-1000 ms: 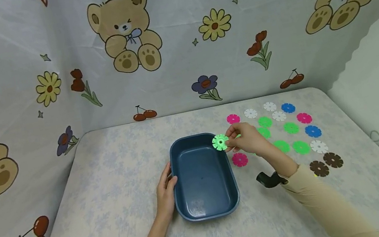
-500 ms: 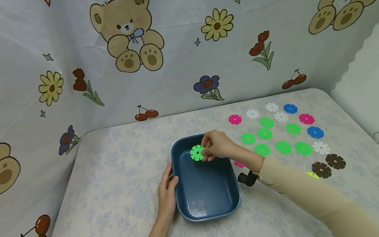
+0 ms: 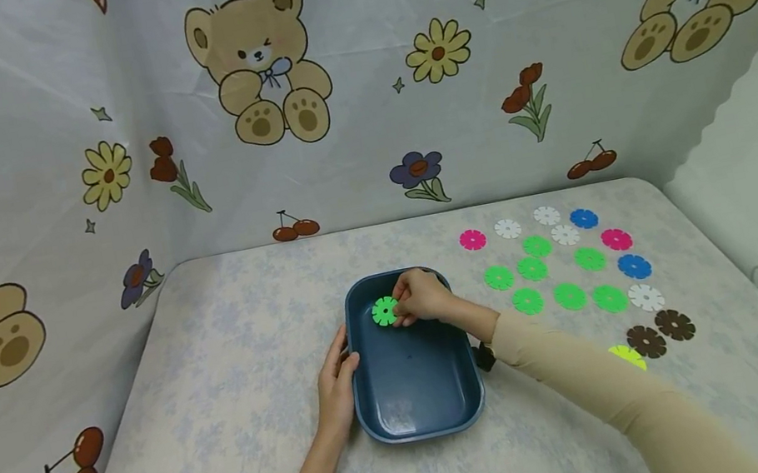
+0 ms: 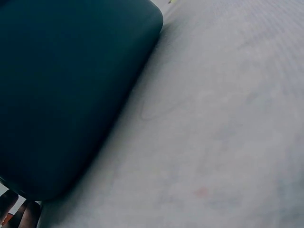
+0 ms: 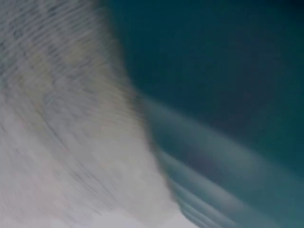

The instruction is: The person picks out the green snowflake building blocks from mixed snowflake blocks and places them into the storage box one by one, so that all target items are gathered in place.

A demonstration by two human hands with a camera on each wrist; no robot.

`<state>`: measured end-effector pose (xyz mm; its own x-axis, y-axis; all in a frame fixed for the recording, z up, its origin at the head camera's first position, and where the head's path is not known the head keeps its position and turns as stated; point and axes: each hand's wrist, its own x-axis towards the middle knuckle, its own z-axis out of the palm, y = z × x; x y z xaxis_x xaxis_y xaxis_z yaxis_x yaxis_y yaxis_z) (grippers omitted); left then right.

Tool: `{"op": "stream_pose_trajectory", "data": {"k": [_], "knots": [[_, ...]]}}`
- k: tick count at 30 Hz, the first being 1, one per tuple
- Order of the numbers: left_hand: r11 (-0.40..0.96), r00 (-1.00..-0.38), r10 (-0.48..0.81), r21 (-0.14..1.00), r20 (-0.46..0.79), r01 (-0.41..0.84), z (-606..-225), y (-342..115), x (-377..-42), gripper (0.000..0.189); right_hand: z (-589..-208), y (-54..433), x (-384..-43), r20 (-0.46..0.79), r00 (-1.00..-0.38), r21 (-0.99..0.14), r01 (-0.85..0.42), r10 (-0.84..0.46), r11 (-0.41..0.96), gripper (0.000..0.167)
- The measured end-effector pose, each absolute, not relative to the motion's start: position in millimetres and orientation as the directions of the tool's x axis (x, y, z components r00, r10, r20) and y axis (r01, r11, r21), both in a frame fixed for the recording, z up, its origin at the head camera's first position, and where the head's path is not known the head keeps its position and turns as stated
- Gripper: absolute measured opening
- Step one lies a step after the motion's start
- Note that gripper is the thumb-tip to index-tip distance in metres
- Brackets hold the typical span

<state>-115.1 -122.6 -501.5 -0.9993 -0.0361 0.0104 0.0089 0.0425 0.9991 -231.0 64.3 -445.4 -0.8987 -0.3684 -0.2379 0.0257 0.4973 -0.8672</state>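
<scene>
A green notched disc [image 3: 385, 311] is pinched by its right edge between the thumb and fingers of my right hand [image 3: 421, 295]. Disc and hand are over the far part of a dark blue rectangular basin [image 3: 416, 382]. My left hand [image 3: 333, 384] holds the basin's left side, thumb at the rim and fingers along the outer wall. In the left wrist view, fingertips [image 4: 31, 213] show at the lower left beside the basin's dark wall [image 4: 71, 95]. The right wrist view is blurred and shows the basin [image 5: 213, 71] with no hand.
Several flat notched discs lie right of the basin: green [image 3: 570, 297], white [image 3: 646, 297], blue [image 3: 634, 266], pink [image 3: 616, 239], brown [image 3: 646, 341]. A yellow disc [image 3: 628, 356] is partly covered by my right sleeve [image 3: 588, 386]. A bear-print cloth [image 3: 339, 184] hangs behind the table.
My right hand has carried the green disc leftward from the basin's right rim to over its far left part. The left hand stays at the basin's left side.
</scene>
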Motion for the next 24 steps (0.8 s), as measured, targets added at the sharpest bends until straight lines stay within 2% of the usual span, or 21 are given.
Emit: {"op": "stream_pose_trajectory", "data": {"k": [10, 24], "knots": [[0.057, -0.999, -0.046, 0.998, 0.010, 0.007, -501.3, -122.4, -114.6, 0.051, -461.0, 54.5, -230.9, -0.197, -0.915, -0.864, -0.008, -0.353, 0.504, 0.013], [0.068, -0.998, -0.056, 0.998, 0.011, 0.007, -502.1, -121.0, -115.1, 0.050, -458.6, 52.6, -227.8, -0.190, -0.918, -0.825, -0.043, -0.348, 0.563, 0.008]]}}
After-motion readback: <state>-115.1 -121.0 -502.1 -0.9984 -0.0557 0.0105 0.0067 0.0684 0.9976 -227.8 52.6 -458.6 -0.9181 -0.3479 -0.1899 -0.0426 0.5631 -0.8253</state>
